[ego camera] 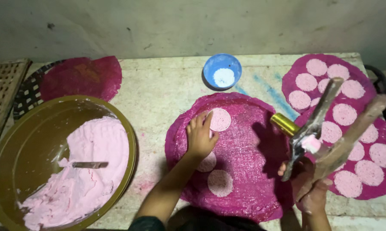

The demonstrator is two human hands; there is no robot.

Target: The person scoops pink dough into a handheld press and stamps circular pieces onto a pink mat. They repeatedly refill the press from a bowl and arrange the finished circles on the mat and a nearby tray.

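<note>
Pink disc [220, 119] under left hand [199, 137], fingers flat

Magenta woven mat [244, 171] at centre, w/ pale pink discs [220, 182]. Second magenta mat [375, 192] at 3 o'clock, same pale pink discs. Olive-brown basin [13, 162] at 8 o'clock, pink dough [94, 171] noted inside. Blue bowl [210, 68] at 12 o'clock, white powder [223, 77] inside. Brass-yellow cylinder [285, 124] on press.
</note>
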